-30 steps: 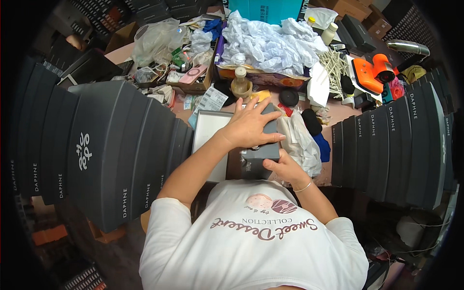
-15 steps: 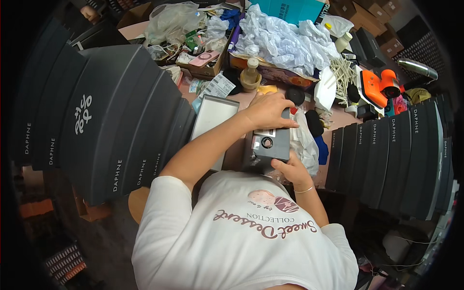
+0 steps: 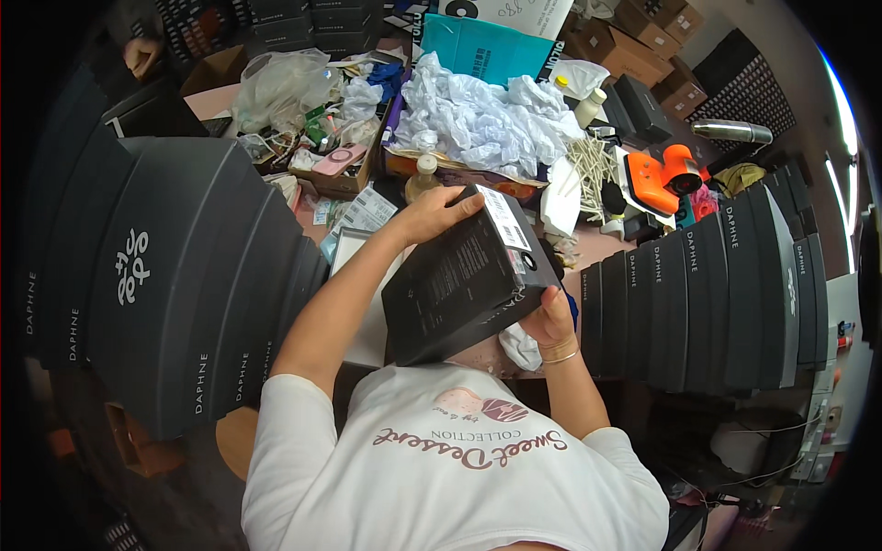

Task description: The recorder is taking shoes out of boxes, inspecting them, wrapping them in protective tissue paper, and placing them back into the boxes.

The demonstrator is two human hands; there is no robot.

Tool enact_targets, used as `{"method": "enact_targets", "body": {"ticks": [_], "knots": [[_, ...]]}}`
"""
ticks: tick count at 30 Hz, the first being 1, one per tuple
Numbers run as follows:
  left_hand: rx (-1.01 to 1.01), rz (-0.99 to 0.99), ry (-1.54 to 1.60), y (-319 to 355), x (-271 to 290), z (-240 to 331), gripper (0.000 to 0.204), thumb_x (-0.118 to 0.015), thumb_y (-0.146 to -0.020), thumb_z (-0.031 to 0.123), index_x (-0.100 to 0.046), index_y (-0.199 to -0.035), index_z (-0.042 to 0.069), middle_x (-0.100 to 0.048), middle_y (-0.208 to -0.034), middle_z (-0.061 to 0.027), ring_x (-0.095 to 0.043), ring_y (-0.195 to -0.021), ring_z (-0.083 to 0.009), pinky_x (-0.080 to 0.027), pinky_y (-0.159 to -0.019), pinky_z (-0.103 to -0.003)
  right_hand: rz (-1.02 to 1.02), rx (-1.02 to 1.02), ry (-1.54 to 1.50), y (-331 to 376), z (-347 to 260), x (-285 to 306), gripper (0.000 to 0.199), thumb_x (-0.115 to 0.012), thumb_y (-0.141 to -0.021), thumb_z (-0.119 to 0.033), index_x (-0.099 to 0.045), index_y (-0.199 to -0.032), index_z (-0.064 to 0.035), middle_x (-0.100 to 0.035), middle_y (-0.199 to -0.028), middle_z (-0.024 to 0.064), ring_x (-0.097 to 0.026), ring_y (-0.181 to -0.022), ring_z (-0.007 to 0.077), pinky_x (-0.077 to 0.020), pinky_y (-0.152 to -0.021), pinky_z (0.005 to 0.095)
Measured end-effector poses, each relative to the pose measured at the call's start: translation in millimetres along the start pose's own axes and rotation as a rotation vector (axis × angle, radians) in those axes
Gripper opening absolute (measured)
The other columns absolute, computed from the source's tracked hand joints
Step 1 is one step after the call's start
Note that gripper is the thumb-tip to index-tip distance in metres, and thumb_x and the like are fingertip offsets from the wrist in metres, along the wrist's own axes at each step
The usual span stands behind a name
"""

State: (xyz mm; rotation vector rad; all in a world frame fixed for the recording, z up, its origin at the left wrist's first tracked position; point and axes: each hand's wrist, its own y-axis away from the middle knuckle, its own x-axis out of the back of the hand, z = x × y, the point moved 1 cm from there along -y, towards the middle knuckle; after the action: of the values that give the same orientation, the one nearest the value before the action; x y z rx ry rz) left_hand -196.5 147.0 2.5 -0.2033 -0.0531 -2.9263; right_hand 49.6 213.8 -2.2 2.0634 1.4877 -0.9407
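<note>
A dark grey shoe box [image 3: 450, 285] is held tilted in front of my chest, with its large printed face toward me. My left hand [image 3: 439, 215] grips its far upper corner, the thumb lying along the edge by a white label [image 3: 504, 220]. At the opposite lower corner my right hand [image 3: 548, 318] is closed on the box, thumb up; some of its fingers are hidden behind. Partly under my left forearm lies a shallow box part [image 3: 353, 244] with a pale inside. Crumpled white paper [image 3: 521, 349] sits below my right hand.
Stacks of dark shoe boxes stand left [image 3: 184, 275] and right [image 3: 684, 285]. Behind are a bin of crumpled white tissue [image 3: 487, 119], a glue bottle [image 3: 423, 174], a bundle of thin sticks [image 3: 588, 179], an orange device [image 3: 657, 179] and a pink phone-like object [image 3: 339, 160].
The shoe box has been lifted and tilted, so its broad printed face now shows. Both hands have stayed on it. The whole view has shifted, with more of the background showing.
</note>
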Motion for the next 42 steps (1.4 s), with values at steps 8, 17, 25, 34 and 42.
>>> {"method": "enact_targets", "body": {"ticks": [8, 17, 25, 34, 42], "knots": [[-0.058, 0.12, 0.104, 7, -39, 10, 0.05, -0.057, -0.078, 0.047, -0.061, -0.084, -0.002, -0.062, -0.077, -0.0092, -0.057, -0.073, -0.0123, -0.043, -0.069, -0.027, -0.1, -0.079, 0.288, 21, 16, -20, 0.078, -0.079, -0.073, -0.029, -0.04, -0.133, 0.0008, -0.05, -0.129, 0.0097, -0.049, -0.118, 0.0205, -0.0384, -0.099, 0.035], [-0.175, 0.149, 0.272, 15, -27, 18, 0.057, -0.052, -0.087, 0.052, -0.06, -0.103, -0.002, -0.062, -0.09, -0.0062, -0.058, -0.083, -0.0101, -0.045, -0.076, -0.024, -0.039, -0.19, 0.478, 12, 0, -27, 0.073, -0.081, -0.069, -0.015, -0.044, -0.13, 0.0022, -0.053, -0.123, 0.0097, -0.049, -0.116, 0.0196, -0.0366, -0.099, 0.0324], [0.114, -0.054, 0.617, 19, 8, 0, 0.078, -0.028, -0.09, 0.066, -0.044, -0.132, 0.002, -0.056, -0.119, -0.0052, -0.052, -0.11, -0.0146, -0.04, -0.094, -0.028, -0.091, 0.001, 0.07, -42, -6, 41, 0.097, -0.068, -0.071, -0.059, -0.033, -0.138, 0.0018, -0.044, -0.137, 0.015, -0.044, -0.125, 0.0247, -0.0364, -0.104, 0.0402], [0.178, 0.008, 0.692, 12, 20, -29, 0.068, -0.027, -0.094, 0.061, -0.057, -0.12, 0.006, -0.063, -0.109, -0.0034, -0.055, -0.103, -0.0145, -0.041, -0.09, -0.03, -0.058, -0.065, 0.154, -61, -30, 52, 0.068, -0.054, -0.083, -0.053, -0.052, -0.121, 0.003, -0.06, -0.115, 0.0133, -0.057, -0.105, 0.0208, -0.0447, -0.091, 0.0349], [0.423, -0.707, 0.177, 65, -39, -32, 0.034, -0.056, -0.091, 0.027, -0.063, -0.108, -0.001, -0.065, -0.094, -0.0014, -0.057, -0.084, -0.0068, -0.045, -0.076, -0.023, -0.197, -0.392, 0.937, -12, -10, 25, 0.025, -0.065, -0.082, -0.023, -0.065, -0.089, 0.0007, -0.062, -0.078, 0.0015, -0.051, -0.071, 0.0065, -0.0408, -0.066, 0.0221]]}}
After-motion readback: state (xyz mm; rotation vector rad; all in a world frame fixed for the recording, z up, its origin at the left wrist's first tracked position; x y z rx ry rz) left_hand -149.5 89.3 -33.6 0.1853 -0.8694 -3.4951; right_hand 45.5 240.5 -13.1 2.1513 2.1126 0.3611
